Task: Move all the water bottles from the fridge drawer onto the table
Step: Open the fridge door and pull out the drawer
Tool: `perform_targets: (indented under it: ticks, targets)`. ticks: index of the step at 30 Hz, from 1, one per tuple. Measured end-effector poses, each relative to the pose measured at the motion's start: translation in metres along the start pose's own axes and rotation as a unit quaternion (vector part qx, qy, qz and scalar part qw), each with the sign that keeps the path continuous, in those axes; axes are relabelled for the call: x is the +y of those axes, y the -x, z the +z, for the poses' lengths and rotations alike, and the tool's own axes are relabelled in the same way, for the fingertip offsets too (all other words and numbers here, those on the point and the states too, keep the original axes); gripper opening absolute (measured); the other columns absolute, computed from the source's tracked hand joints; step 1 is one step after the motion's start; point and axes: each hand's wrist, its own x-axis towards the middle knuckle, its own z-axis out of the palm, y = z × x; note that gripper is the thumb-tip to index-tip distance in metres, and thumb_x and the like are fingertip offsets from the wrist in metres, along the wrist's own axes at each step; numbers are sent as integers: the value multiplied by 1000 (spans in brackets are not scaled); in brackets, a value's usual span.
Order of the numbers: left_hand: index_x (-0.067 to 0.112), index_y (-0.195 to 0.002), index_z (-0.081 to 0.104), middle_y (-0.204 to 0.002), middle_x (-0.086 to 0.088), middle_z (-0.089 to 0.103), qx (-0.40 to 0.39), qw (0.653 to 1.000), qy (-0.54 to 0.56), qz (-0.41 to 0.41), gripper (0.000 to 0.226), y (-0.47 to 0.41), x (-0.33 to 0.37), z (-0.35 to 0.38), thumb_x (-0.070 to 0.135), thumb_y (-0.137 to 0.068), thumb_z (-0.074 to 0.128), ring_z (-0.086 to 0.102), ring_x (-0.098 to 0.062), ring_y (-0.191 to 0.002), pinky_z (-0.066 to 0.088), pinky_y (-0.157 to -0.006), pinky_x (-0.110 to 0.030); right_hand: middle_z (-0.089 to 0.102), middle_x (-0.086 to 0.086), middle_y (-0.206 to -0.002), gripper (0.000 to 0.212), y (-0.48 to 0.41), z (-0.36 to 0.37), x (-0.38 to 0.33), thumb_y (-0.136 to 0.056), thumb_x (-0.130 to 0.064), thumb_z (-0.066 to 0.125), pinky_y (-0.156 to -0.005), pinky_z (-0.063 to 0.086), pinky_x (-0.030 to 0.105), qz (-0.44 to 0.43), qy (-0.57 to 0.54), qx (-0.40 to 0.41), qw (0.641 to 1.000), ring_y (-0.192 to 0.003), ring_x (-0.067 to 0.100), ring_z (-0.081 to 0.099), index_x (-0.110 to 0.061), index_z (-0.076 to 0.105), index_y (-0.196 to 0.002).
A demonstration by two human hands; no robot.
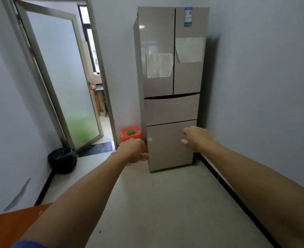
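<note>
A tall beige fridge (172, 72) stands against the far wall, with two upper doors and two drawers below, all closed. The middle drawer (171, 110) and the bottom drawer (167, 151) hide whatever they hold; no water bottle is visible. Both my arms stretch out toward the bottom drawer. My left hand (133, 150) hovers by the drawer's left edge, fingers loosely curled and holding nothing. My right hand (196, 137) is in front of the drawer's upper right part, fingers relaxed and empty. A corner of the orange-brown table (6, 228) shows at the bottom left.
An orange plastic stool (130, 134) with a green item on it stands just left of the fridge. A black rubbish bag (62, 160) sits in the left corner. A frosted glass door (62, 77) stands open on the left. Pale floor lies between me and the fridge.
</note>
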Motion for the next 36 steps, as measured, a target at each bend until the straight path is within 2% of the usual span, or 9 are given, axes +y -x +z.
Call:
perform_targets:
  ticks: [4,10,14,16,18,22,26,32,36]
  targets:
    - [19,-94,62,-86,3,60,-12,999,7,-33,23,-48,-19,7,40,-85,66,56,-11,-74,36,-62,-23,58,10,-117,39,-61,16,4,-92,-43,52,-81,43,39,-22,-4,-11,1000,-101,29,57,-17,52,-121]
    - [18,-100,63,-92,0,64,-24,998,44,-44,26,-147,-65,19,40,-85,65,62,-15,-80,43,-65,-23,59,9,-117,38,-164,52,-1,-92,-42,53,-84,46,40,-36,-5,-12,999,-102,28,57,-18,53,-122]
    - [22,-88,59,-90,-1,64,-28,996,73,-31,17,-231,-104,26,38,-88,62,64,-15,-79,50,-71,-26,60,7,-116,37,-246,83,0,-92,-43,53,-80,44,38,-30,-8,-18,999,-99,26,57,-19,53,-121]
    - [25,-80,56,-82,2,63,-36,995,90,-23,16,-272,-123,22,38,-87,63,63,-14,-74,47,-66,-24,60,6,-117,38,-289,90,2,-92,-43,53,-79,44,38,-19,-12,-26,999,-99,25,57,-20,52,-122]
    - [25,-80,57,-83,2,63,-39,996,83,-16,17,-314,-140,15,40,-86,63,62,-13,-73,45,-63,-23,59,6,-119,40,-331,94,5,-92,-44,53,-80,45,38,-6,-19,-31,999,-101,26,57,-20,51,-124]
    - [24,-84,60,-86,1,63,-13,997,81,-7,18,-396,-166,6,41,-86,63,61,-13,-74,51,-65,-28,59,5,-117,41,-405,107,14,-91,-47,52,-79,47,39,5,-27,-29,999,-100,26,58,-21,51,-123]
    - [18,-92,66,-90,1,64,-31,995,91,-11,26,-467,-182,28,43,-86,62,63,-17,-79,56,-76,-37,60,5,-116,41,-468,135,28,-91,-47,51,-80,48,40,11,-28,-46,998,-100,26,58,-21,52,-122]
    - [18,-92,70,-92,-3,70,-20,992,118,-40,32,-588,-210,54,47,-86,60,64,-20,-80,54,-76,-35,57,7,-124,44,-586,182,56,-93,-46,49,-90,45,41,4,-33,-72,997,-109,28,56,-19,49,-127]
    - [20,-89,70,-94,-4,71,-26,984,157,-83,32,-665,-230,65,50,-87,58,65,-19,-85,54,-82,-37,56,7,-125,44,-673,206,74,-94,-45,50,-90,46,42,-8,-45,-85,995,-109,27,55,-20,48,-129]
